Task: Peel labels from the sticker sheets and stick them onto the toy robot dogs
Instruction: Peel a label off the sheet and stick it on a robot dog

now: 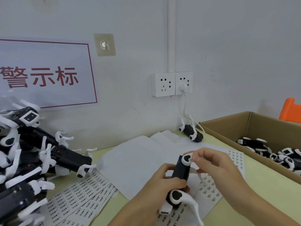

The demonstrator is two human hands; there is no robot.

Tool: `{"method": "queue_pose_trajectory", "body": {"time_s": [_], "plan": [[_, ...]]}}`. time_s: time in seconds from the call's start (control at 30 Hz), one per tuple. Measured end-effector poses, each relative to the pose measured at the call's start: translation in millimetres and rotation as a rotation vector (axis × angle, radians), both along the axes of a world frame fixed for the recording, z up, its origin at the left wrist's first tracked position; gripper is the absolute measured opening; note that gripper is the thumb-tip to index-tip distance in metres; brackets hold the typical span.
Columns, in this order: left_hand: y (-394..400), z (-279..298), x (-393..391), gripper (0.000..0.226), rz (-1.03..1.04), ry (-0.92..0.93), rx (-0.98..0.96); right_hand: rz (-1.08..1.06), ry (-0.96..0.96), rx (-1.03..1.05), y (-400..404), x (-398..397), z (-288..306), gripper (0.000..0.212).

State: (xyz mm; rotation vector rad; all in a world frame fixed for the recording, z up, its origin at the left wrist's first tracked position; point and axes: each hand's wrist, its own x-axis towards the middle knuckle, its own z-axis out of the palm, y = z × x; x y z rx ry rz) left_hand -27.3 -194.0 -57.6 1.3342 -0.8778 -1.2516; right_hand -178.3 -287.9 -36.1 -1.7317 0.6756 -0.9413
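My left hand (160, 181) grips the black body of a toy robot dog (180, 173) at lower centre of the frame, its white legs hanging down. My right hand (211, 165) pinches a small label (190, 159) against the dog's upper white joint. Under my hands, sticker sheets (210, 188) lie on the pale yellow-green table (267, 190), and more sheets (81, 194) fan out at lower left. Beyond them spreads plain white paper (138, 157). At left, a pile of robot dogs (32, 154) is stacked high. At right, a cardboard box (228, 126) holds more dogs (276, 154). Farther back, a single dog (192, 132) lies on its back near the wall. On the white wall (236, 54) are two sockets (171, 84), one with a plug, a clear adhesive hook (104, 44), and at upper left a red-bordered sign (45, 74). An orange object (290, 110) shows at the right edge.
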Motion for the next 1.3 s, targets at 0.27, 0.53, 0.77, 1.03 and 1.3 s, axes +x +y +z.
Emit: {"method": "queue_pose_trajectory", "body": {"time_s": [0.27,0.53,0.77,1.03,1.3], "plan": [[3.4,-4.8,2.7,0.082,-0.056,0.079,-0.133,0.021,0.128,-0.009,-0.8,-1.6,1.4,0.024],[1.5,-11.1,3.5,0.076,-0.055,0.036,-0.181,-0.039,0.349,-0.319,0.3,-11.0,13.9,0.024],[2.4,-10.7,2.5,0.075,-0.103,-0.063,-0.191,-0.029,0.461,-0.527,6.5,-12.3,9.1,0.02],[1.0,-11.6,-0.4,0.076,-0.059,-0.078,-0.221,-0.067,0.515,-0.653,8.8,-8.0,2.5,0.019],[1.0,-11.2,-0.3,0.075,-0.042,-0.072,-0.222,-0.096,0.453,-0.711,10.7,-4.7,-2.0,0.022]]}}
